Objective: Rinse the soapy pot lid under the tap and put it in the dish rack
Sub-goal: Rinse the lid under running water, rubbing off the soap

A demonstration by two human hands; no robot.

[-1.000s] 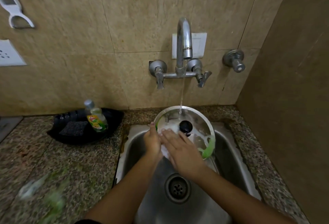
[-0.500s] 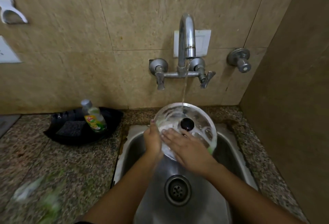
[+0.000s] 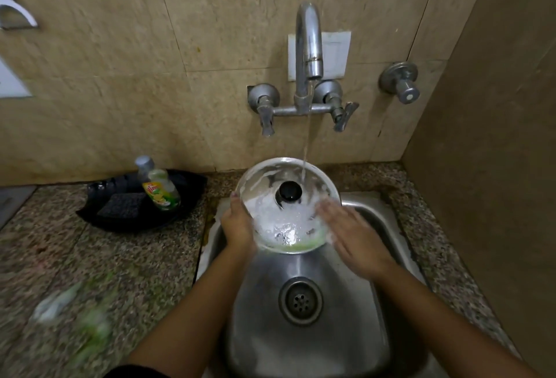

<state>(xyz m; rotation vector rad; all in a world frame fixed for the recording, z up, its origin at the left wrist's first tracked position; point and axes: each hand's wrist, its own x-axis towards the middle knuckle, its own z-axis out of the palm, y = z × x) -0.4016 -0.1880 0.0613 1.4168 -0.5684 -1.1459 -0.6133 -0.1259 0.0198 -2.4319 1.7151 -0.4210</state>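
Observation:
A round steel pot lid (image 3: 270,194) with a black knob (image 3: 289,191) tilts over the back of the sink, covered in white foam with a green tinge at its lower rim. Water from the tap (image 3: 308,46) falls as a thin stream onto the lid beside the knob. My left hand (image 3: 239,224) grips the lid's left edge. My right hand (image 3: 350,237) lies flat with spread fingers against the lid's right edge, blurred by motion. No dish rack is in view.
The steel sink (image 3: 304,335) with its drain (image 3: 301,299) lies below the lid. On the granite counter (image 3: 120,266) to the left sits a black tray (image 3: 186,197) holding a dish-soap bottle (image 3: 161,188) and a dark scrub pad (image 3: 122,204). A brown wall closes the right side.
My right hand has slid from the lid's lower middle across to its right edge. The lid now shows more of its foamy face, and the stream lands nearer the knob.

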